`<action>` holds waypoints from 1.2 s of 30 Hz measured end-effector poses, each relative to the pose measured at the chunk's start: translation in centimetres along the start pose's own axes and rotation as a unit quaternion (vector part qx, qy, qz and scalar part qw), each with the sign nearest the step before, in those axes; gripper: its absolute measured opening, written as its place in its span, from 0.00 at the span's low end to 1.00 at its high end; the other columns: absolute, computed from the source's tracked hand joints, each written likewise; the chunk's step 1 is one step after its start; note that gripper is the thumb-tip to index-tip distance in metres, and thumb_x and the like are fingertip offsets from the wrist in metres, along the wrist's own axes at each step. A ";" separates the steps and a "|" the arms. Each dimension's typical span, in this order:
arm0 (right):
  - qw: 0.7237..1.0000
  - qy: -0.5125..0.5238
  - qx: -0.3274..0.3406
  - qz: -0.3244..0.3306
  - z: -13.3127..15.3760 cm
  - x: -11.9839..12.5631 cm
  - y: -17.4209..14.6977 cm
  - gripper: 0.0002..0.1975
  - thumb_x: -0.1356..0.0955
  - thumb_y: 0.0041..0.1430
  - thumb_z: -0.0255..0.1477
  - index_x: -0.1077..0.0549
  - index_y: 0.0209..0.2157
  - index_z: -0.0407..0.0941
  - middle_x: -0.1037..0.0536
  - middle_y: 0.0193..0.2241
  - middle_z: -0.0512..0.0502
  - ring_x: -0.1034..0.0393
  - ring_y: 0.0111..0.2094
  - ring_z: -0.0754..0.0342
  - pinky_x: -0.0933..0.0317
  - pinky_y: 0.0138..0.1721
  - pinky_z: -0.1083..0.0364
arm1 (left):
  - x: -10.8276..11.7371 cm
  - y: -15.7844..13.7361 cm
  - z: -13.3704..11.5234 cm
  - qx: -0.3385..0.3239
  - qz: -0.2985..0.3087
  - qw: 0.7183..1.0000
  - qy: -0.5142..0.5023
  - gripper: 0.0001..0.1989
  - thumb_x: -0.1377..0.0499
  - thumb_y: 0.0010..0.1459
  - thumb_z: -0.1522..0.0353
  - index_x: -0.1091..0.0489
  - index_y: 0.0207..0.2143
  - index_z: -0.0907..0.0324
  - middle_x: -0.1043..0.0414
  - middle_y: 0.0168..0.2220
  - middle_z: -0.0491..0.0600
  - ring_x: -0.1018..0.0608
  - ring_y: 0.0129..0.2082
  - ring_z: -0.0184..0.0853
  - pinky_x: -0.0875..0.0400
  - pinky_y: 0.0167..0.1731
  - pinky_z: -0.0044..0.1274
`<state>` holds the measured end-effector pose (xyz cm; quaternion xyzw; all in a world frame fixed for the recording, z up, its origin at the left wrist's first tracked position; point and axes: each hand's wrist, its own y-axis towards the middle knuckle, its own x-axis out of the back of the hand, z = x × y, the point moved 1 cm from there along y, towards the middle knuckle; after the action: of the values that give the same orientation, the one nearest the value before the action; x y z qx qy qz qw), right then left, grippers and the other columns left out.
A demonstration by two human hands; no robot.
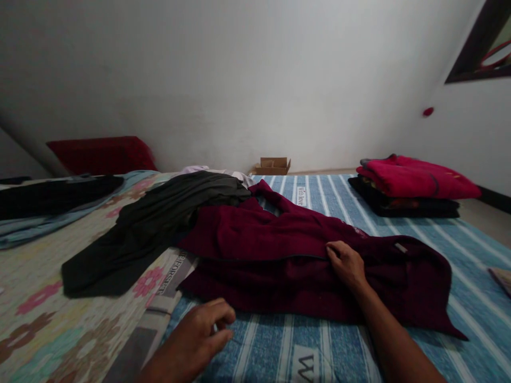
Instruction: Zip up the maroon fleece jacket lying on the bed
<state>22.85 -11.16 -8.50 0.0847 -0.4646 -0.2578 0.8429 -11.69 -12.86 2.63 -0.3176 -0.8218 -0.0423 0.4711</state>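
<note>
A maroon jacket (pixel 255 234) lies spread on its side across the bed, one sleeve stretched toward the wall. Its front edge, a dark line, runs lengthwise, and a small pale label shows at the right end. My right hand (pixel 346 263) has its fingers closed on the cloth by that front edge. My left hand (pixel 205 330) hovers near the jacket's lower left corner, fingers loosely curled and apart, holding nothing. Dark green-grey clothing (pixel 155 223) lies heaped just left of the jacket, partly touching it.
Beneath is a blue striped bedsheet (pixel 255 351), meeting a floral sheet (pixel 91 330) at left. Folded pink and black clothes (pixel 415 181) are stacked at the far right. By the wall stand a small cardboard box (pixel 273 166) and a red cushion-like thing (pixel 104 154). Black clothing (pixel 59 194) lies far left.
</note>
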 end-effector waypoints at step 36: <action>1.000 0.013 -0.002 -0.015 0.2 0.3 0.2 0.12 0.40 0.57 0.32 0.25 0.35 0.48 0.24 0.36 0.49 0.31 0.38 0.53 0.41 0.39 0.56 | -11.9 9.7 -7.7 -0.332 -0.031 0.940 0.068 0.09 0.56 0.56 0.76 0.41 0.27 0.59 0.37 0.30 0.50 0.36 0.32 0.34 0.38 0.35 0.27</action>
<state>22.95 -11.11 -8.07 0.0929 -0.4520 -0.2706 0.8449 3.74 -13.72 -4.87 -0.4266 -0.7366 -0.3491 0.3919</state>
